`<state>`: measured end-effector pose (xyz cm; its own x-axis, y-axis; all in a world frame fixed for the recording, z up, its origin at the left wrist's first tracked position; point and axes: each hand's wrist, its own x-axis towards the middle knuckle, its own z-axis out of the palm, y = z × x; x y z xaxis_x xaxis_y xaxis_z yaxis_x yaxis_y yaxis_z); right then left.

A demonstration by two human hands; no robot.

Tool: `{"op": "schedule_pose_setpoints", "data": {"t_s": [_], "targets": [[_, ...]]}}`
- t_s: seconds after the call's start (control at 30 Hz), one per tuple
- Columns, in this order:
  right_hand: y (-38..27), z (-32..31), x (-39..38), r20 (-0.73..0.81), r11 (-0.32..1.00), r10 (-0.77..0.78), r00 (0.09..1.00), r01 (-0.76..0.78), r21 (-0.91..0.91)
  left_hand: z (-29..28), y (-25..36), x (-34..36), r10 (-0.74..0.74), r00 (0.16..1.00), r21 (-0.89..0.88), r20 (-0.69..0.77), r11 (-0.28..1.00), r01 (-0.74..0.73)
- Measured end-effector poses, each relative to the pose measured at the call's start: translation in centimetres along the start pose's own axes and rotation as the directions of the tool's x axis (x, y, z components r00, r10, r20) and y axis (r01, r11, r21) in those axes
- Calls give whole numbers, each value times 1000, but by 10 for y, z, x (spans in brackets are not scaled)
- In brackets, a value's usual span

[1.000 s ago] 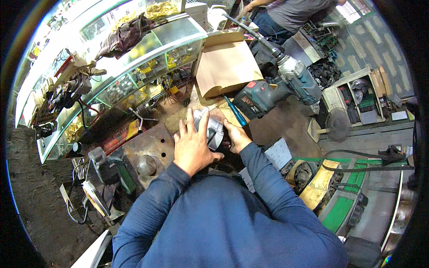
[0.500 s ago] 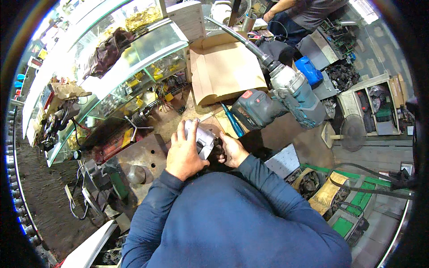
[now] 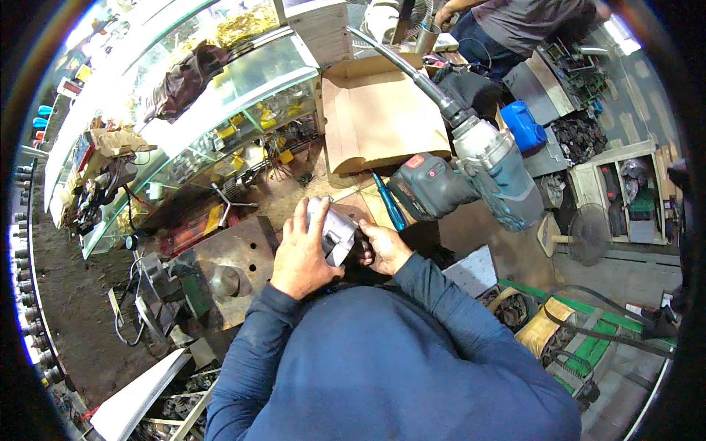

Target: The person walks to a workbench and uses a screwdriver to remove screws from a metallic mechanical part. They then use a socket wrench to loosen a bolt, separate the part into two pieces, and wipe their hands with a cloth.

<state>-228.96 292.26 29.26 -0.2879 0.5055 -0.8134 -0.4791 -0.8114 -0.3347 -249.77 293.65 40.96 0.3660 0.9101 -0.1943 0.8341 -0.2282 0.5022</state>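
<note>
A silver cylindrical metal housing (image 3: 337,234) is held close in front of my body. My left hand (image 3: 301,251) wraps over its left side, fingers across the top and thumb toward me. At the housing's right end my right hand (image 3: 385,248) is closed, thumb on the edge and fingers curled in below; a dark area there hides exactly what the fingertips touch. Just beyond my right hand lies a teal-handled screwdriver (image 3: 390,202). Further right rests a cordless impact wrench (image 3: 489,165) with a dark battery and a long extension on its nose.
An open cardboard box (image 3: 386,110) lies ahead. Glass cases (image 3: 257,73) with small parts stand at the left, above a steel plate (image 3: 239,275) with holes. A pale block (image 3: 472,270) is near my right forearm. Another person (image 3: 507,29) is at the far right.
The whole view has shifted a little, so the bench things appear slightly further right. Both hands keep nearly the same hold on the housing.
</note>
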Motion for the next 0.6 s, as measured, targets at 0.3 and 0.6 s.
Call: {"op": "schedule_pose_setpoints", "data": {"t_s": [0.3, 0.6], "targets": [[7, -10, -1, -24, 995, -94, 995, 93, -44, 4, -3, -2, -4, 1000, -33, -17, 999, 4], [21, -12, 7, 67, 964, -259, 963, 262, -37, 5, -6, -4, 13, 999, -25, -34, 1000, -14]]}}
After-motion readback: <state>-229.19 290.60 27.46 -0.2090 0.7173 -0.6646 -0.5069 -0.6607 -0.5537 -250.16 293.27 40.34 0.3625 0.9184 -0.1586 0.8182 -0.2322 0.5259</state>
